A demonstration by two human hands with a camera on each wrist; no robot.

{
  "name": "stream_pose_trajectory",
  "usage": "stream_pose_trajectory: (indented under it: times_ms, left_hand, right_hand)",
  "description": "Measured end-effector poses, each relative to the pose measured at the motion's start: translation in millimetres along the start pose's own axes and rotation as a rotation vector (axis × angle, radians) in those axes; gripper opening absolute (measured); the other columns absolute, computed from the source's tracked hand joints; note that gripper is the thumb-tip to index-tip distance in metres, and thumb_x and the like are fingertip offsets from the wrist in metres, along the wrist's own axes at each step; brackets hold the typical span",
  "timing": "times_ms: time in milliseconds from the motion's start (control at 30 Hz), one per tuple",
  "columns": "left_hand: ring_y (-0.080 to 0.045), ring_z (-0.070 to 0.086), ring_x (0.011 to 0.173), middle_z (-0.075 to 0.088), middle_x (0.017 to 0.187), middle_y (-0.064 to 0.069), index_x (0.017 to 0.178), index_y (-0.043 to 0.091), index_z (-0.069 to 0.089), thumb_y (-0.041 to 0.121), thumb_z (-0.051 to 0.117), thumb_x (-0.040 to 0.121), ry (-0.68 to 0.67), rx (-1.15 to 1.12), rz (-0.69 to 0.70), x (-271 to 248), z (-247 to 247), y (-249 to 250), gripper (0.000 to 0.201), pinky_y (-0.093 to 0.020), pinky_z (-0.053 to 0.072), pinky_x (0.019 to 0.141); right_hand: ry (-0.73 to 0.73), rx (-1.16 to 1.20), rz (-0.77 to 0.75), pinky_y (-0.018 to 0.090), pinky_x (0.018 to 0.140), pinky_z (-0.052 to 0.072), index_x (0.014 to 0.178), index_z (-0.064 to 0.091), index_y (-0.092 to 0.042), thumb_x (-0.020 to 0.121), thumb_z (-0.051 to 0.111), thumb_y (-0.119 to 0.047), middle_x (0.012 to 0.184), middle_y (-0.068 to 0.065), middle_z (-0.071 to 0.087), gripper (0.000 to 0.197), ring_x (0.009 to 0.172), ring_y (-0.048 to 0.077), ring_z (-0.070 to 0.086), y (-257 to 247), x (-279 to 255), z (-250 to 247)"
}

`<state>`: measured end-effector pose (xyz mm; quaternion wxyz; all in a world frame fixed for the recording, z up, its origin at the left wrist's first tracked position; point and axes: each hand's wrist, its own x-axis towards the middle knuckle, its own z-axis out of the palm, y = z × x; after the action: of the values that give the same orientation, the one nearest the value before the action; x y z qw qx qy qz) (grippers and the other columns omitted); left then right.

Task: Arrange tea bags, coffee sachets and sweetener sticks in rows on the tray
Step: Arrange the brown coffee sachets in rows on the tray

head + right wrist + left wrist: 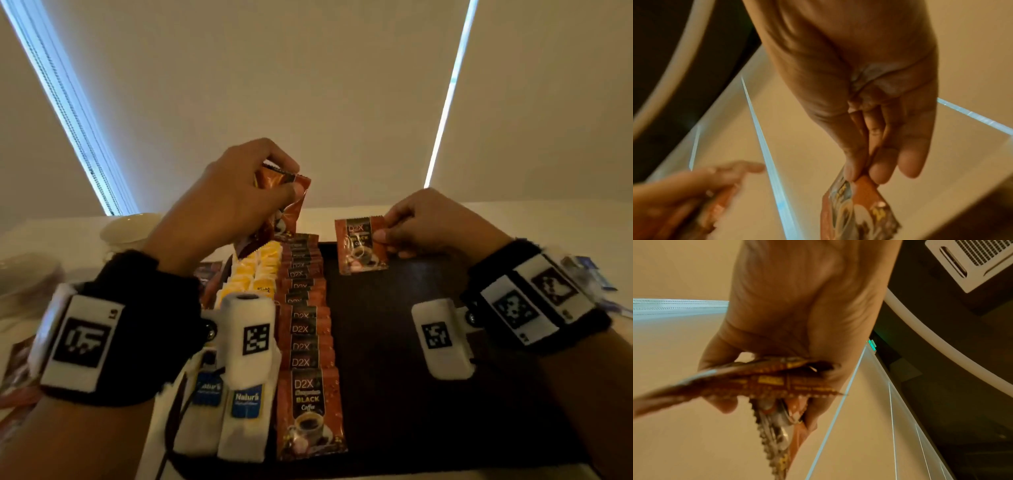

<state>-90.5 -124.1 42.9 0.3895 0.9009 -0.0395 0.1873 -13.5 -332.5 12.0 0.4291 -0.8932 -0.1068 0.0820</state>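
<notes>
A dark tray (411, 377) lies in front of me. On its left part runs a row of brown D2X coffee sachets (310, 342), with yellow tea bags (255, 270) beside it and white sweetener sticks (245, 421) at the near left. My left hand (236, 192) is raised above the far left of the tray and grips a small bunch of coffee sachets (777, 384). My right hand (411, 226) pinches the corner of a single coffee sachet (361, 246) over the far middle of the tray; the same sachet (857, 211) hangs from its fingertips in the right wrist view.
White cups (130, 229) and a stack of saucers (24, 277) stand at the left on the pale table. More packets (592, 274) lie off the tray's right side. The tray's right half is bare dark surface. A blind-covered window rises behind.
</notes>
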Motion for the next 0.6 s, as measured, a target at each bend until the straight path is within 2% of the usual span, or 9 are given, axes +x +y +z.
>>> stream_pose_trajectory:
  times_ms: [100,167,233,267,333,400,500,600]
  left_hand:
    - [-0.019,0.058,0.101,0.056,0.11,0.002,0.114,0.025,0.056,0.028,0.06,0.089,0.033,-0.012,-0.018,1.4,-10.2,-3.2,0.026,-0.03,0.051,0.076]
    - [-0.018,0.058,0.099,0.056,0.102,0.005,0.114,0.025,0.055,0.026,0.059,0.09,0.03,-0.027,-0.022,1.9,-14.4,-5.3,0.025,-0.027,0.05,0.073]
    - [-0.015,0.059,0.094,0.054,0.093,0.011,0.112,0.025,0.055,0.024,0.057,0.09,0.025,-0.04,-0.01,0.8,-18.7,-6.6,0.022,-0.024,0.05,0.071]
    - [-0.014,0.059,0.092,0.053,0.092,0.012,0.11,0.026,0.055,0.024,0.057,0.09,0.029,-0.047,-0.005,0.4,-20.9,-7.1,0.02,-0.024,0.05,0.071]
    - [-0.011,0.059,0.088,0.054,0.091,0.012,0.106,0.027,0.054,0.023,0.055,0.091,0.039,-0.06,0.0,0.3,-25.2,-8.3,0.016,-0.024,0.05,0.071]
    - [-0.01,0.06,0.087,0.056,0.093,0.008,0.106,0.027,0.054,0.023,0.055,0.091,0.045,-0.066,-0.002,0.6,-27.4,-9.7,0.015,-0.022,0.049,0.068]
    - [-0.008,0.059,0.084,0.056,0.092,0.01,0.109,0.025,0.055,0.024,0.055,0.091,0.04,-0.061,-0.008,2.3,-28.6,-12.2,0.018,-0.019,0.047,0.064]
    - [-0.004,0.057,0.079,0.054,0.087,0.014,0.106,0.026,0.055,0.024,0.055,0.092,0.032,-0.049,-0.004,4.6,-29.0,-14.1,0.014,-0.017,0.044,0.061]
  right_hand:
    - [-0.05,-0.1,0.179,0.022,0.055,0.047,0.091,0.063,0.002,0.085,0.065,-0.008,0.073,0.007,0.061,0.011,0.062,0.012,0.056,-0.9,31.0,9.0]
    - [-0.066,-0.128,0.234,0.023,0.058,0.047,0.099,0.063,0.006,0.085,0.065,-0.008,0.074,0.008,0.06,0.02,0.064,0.014,0.055,-0.8,51.3,16.5]
    - [-0.066,-0.139,0.256,0.02,0.053,0.047,0.096,0.064,0.005,0.086,0.064,-0.007,0.071,0.008,0.059,0.016,0.062,0.013,0.053,1.5,66.4,26.4]
    - [-0.065,-0.144,0.258,0.018,0.048,0.046,0.089,0.064,0.003,0.086,0.065,-0.006,0.068,0.008,0.057,0.01,0.059,0.013,0.052,3.1,72.5,31.0]
    - [-0.063,-0.132,0.256,0.016,0.041,0.044,0.076,0.061,0.001,0.084,0.066,-0.005,0.064,0.008,0.057,0.011,0.056,0.013,0.051,6.7,84.1,38.4]
    - [-0.07,-0.119,0.272,0.015,0.041,0.045,0.074,0.061,0.0,0.083,0.067,-0.004,0.065,0.008,0.058,0.013,0.058,0.014,0.053,8.6,93.4,43.4]
    - [-0.065,-0.157,0.299,0.019,0.043,0.048,0.083,0.064,0.002,0.083,0.069,-0.006,0.069,0.008,0.062,0.009,0.06,0.015,0.056,8.7,101.1,46.1]
    - [-0.044,-0.197,0.295,0.021,0.043,0.049,0.073,0.062,0.0,0.084,0.067,-0.005,0.065,0.007,0.063,0.013,0.056,0.014,0.057,10.3,107.7,47.4]
